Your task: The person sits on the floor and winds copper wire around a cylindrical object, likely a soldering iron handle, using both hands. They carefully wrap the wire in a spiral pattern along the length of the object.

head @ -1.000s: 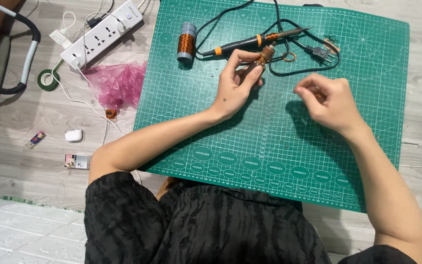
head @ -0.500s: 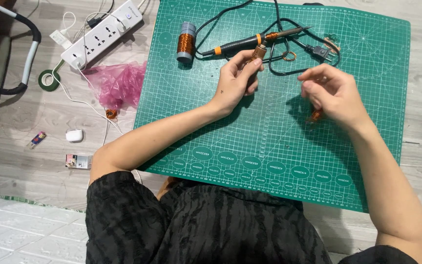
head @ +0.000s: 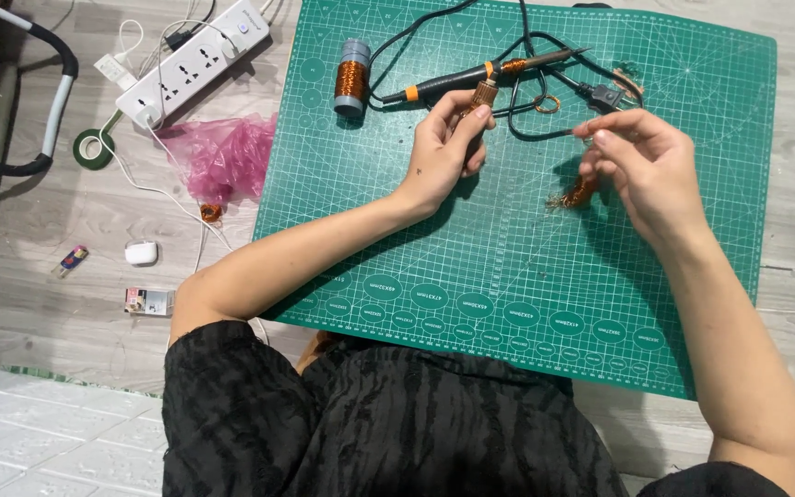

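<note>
I am pinching a small copper coil upright in my left hand over the green mat while my right hand's fingers are gripping loose wire, so winding seems partly done, unsoldered.

The cutting mat lies on the floor in front of the person. On its far edge, a wire spool lies at the left; a soldering iron lies to its right, and cables run behind it. The left hand is above the mat just before the iron. The right hand is to its right, with a loose wire tangle beside it. A power strip, plastic bag and tape roll lie left of the mat.
</note>
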